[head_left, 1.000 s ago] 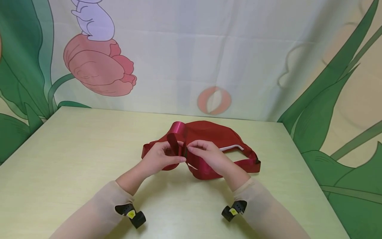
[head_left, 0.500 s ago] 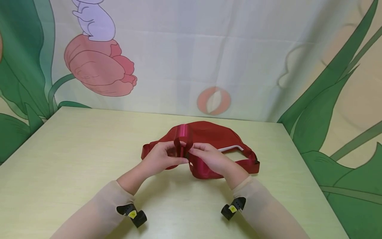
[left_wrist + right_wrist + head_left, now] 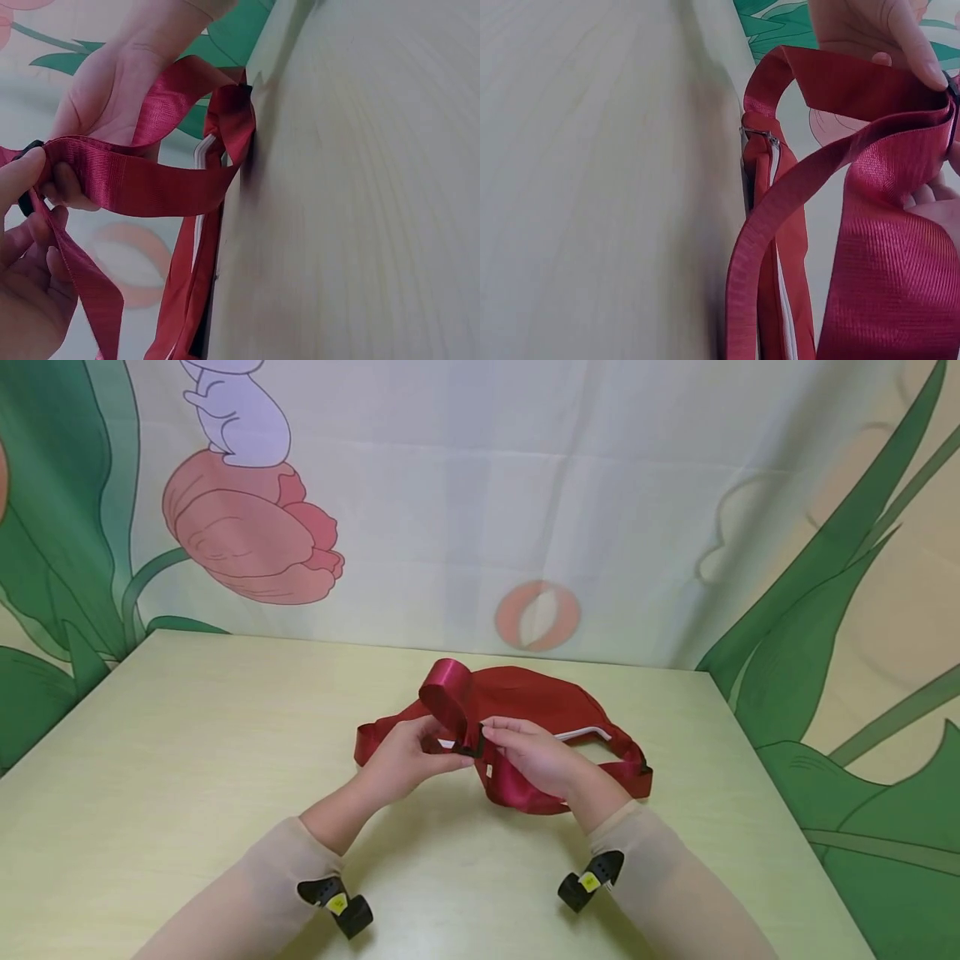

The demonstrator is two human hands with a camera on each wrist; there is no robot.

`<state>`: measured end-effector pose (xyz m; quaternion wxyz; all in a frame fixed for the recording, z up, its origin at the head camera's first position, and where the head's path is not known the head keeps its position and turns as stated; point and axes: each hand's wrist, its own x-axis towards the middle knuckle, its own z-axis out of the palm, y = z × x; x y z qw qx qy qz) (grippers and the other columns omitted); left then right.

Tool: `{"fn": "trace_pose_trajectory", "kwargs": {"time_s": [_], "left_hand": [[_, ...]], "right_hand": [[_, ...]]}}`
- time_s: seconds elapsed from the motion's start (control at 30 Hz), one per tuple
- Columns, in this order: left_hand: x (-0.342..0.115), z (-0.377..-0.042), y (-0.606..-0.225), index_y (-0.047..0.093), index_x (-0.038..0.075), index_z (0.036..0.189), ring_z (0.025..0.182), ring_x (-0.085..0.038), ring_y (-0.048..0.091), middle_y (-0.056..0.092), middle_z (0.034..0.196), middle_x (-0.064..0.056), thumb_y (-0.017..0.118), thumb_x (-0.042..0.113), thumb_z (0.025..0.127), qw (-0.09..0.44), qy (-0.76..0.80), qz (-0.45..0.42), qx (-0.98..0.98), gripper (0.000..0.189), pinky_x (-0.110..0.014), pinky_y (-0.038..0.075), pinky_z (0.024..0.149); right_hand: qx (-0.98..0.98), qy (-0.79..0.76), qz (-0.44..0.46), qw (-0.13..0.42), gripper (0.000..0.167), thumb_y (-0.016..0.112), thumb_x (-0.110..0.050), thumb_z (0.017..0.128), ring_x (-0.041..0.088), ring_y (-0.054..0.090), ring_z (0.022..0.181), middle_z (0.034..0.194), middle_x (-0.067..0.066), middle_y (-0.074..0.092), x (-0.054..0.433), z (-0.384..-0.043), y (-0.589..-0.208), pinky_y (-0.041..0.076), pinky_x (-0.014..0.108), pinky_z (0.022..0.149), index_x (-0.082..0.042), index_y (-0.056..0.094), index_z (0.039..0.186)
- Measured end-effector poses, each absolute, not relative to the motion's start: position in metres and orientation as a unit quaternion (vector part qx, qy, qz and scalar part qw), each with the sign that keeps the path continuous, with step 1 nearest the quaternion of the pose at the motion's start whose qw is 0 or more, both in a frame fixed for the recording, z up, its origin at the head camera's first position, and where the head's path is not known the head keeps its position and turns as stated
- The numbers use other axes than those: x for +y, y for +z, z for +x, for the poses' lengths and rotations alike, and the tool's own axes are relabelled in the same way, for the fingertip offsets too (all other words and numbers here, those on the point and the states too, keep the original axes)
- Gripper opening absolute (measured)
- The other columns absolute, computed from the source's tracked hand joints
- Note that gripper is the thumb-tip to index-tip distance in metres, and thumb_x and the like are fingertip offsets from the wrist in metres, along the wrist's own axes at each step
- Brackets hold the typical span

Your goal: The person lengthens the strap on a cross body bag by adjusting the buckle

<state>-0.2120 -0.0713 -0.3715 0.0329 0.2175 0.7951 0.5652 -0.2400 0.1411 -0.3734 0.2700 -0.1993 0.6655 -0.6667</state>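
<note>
A red waist bag (image 3: 525,693) lies on the table, its wine-red webbing strap (image 3: 513,781) running in front. Between the hands is a black plastic buckle (image 3: 471,750), partly covered by fingers. My left hand (image 3: 401,760) pinches the strap at the buckle's left side, thumb in front. My right hand (image 3: 536,760) pinches at the buckle's right edge with thumb and fingers. A loop of strap (image 3: 447,683) stands up above the left fingers and leans left. In the left wrist view the black buckle (image 3: 27,202) shows between both hands; its exact form is hidden.
The pale wooden table (image 3: 210,760) extends around the bag. A white zip (image 3: 585,731) runs along the bag's front. Behind the table hangs a printed cloth (image 3: 420,527) with flowers and leaves. Each forearm carries a small black camera (image 3: 348,910).
The raised strap loop first swings right and narrows, then leans left and widens. More of the black buckle shows between the fingers. Both hands keep nearly the same place; the bag stays put.
</note>
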Motion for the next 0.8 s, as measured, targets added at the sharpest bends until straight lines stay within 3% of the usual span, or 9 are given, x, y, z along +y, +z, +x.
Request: {"fn": "trace_pose_trajectory", "kwargs": {"time_s": [0.4, 0.63, 0.8], "left_hand": [[-0.083, -0.211, -0.372, 0.069, 0.014, 0.101, 0.063, -0.017, 0.052, 0.062, 0.076, 0.0, 0.079, 0.021, 0.075, 0.026, 0.514, 0.24, 0.823, 0.029, -0.026, 0.044, 0.053], [-0.083, -0.211, -0.372, 0.069, 0.013, 0.1, 0.063, -0.017, 0.052, 0.063, 0.077, 0.0, 0.079, 0.019, 0.075, 0.024, 0.507, 0.254, 0.823, 0.027, -0.026, 0.044, 0.052], [-0.084, -0.212, -0.37, 0.069, 0.013, 0.098, 0.066, -0.018, 0.053, 0.062, 0.078, -0.001, 0.079, 0.021, 0.075, 0.021, 0.503, 0.241, 0.83, 0.026, -0.027, 0.045, 0.052]], "right_hand": [[0.674, -0.644, -0.195, 0.305, 0.022, 0.044, -0.018, 0.099, 0.023, 0.044, 0.119, 0.116, 0.008, 0.054, 0.143, -0.236, -0.374, 0.027, 0.038, 0.106, -0.006, 0.052, 0.114], [0.677, -0.641, -0.199, 0.303, 0.024, 0.045, -0.018, 0.098, 0.023, 0.044, 0.116, 0.114, 0.008, 0.054, 0.144, -0.237, -0.376, 0.028, 0.038, 0.105, -0.003, 0.052, 0.115], [0.669, -0.646, -0.198, 0.311, 0.037, 0.045, -0.02, 0.099, 0.024, 0.044, 0.12, 0.123, 0.01, 0.055, 0.144, -0.24, -0.373, 0.027, 0.039, 0.106, 0.0, 0.05, 0.129]]}}
